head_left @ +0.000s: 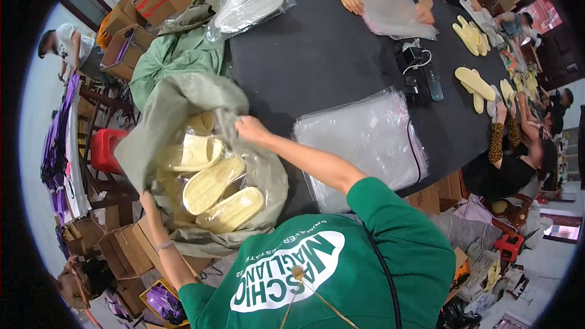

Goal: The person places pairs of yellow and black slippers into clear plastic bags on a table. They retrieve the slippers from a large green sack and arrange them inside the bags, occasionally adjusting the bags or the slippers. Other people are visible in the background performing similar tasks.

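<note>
A large grey-green sack (159, 116) stands at the table's left side with its mouth wide. Inside lie several pale yellow slippers (214, 186), some in clear plastic wrapping. My right hand (251, 130) is closed on the sack's rim at the side by the table. Over at the opposite, left side of the mouth, my left hand (147, 201) grips the rim too, though its fingertips are partly hidden by the cloth. Behind this sack, a brighter green sack (183, 58) leans against the table edge.
On the dark table (274, 55) lie a stack of clear plastic bags (365, 137), wrapped white slippers (251, 9), a black charger (412, 56) and loose yellow slippers (475, 84). Across it, a person's hands (351, 1) rest by more plastic bags (390, 15). Cardboard boxes (125, 250) crowd the left floor.
</note>
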A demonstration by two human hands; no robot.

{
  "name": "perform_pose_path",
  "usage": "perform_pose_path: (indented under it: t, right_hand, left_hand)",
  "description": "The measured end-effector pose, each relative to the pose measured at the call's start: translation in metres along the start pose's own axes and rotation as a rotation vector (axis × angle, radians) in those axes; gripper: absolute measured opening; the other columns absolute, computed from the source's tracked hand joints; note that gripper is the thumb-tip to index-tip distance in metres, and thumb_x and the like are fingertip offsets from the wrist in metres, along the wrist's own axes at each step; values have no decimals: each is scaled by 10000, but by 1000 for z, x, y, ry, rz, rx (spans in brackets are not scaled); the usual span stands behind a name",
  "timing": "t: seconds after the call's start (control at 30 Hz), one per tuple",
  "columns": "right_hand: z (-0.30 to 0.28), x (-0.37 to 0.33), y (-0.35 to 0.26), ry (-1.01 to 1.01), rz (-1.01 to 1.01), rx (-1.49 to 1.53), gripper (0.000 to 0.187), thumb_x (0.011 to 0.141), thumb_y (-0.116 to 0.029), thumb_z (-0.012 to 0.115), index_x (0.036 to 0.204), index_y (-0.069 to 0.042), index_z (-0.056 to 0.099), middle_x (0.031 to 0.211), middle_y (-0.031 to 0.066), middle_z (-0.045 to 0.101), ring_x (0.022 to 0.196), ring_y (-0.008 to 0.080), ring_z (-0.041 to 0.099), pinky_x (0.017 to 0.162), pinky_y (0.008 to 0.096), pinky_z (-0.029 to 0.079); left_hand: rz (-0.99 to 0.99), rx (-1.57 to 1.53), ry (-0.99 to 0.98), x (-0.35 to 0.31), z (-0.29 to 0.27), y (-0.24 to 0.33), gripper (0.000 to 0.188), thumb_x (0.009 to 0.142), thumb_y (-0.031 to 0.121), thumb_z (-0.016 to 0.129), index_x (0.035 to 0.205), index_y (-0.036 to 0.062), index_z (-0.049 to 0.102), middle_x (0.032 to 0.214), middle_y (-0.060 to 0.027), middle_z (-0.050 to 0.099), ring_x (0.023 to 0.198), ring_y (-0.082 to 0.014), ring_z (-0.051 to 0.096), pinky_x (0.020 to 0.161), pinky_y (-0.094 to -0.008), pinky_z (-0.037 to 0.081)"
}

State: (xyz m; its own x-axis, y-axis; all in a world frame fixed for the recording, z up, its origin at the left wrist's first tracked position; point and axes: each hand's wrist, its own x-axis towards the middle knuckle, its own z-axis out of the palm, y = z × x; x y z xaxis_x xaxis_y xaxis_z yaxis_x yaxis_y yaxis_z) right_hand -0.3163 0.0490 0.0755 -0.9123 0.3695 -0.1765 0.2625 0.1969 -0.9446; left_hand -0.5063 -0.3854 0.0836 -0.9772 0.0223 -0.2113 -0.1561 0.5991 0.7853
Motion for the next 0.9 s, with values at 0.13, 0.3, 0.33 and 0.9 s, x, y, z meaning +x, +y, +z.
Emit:
perform_pose_path:
  t: [0.13,0.3,0.33,0.9]
  right_hand:
    - [-2,-47,-26,-213,83,382,336,840,-251,440,769,58,551,728,142,556,759,238,543,764,340,414]
    - [4,-64,-13,-188,203,503,511,820,-343,535,1146,49,498,1086,189,535,947,261,524,889,335,400]
    - [9,-71,-12,-174,278,434,589,808,-361,565,1209,50,436,1165,192,492,1045,262,479,945,333,359]
    - [22,-54,-98,-256,37,478,506,875,-354,615,477,-84,458,484,-57,367,496,54,326,476,262,282]
  left_hand:
    - [-36,-231,48,-1,2,17,509,831,213,575,1265,-28,460,1123,-139,583,1006,-246,555,861,-337,442]
    - [-64,876,291,-40,8,45,870,725,306,750,1387,12,269,1202,-195,560,1055,-375,560,900,-403,449]
    - [-112,883,250,-31,-1,35,784,742,358,723,1347,15,362,1156,-251,574,1012,-412,575,883,-452,452]
    - [253,-884,-70,55,9,359,353,972,255,396,1160,-9,537,1030,-138,627,849,-217,653,689,-333,582]
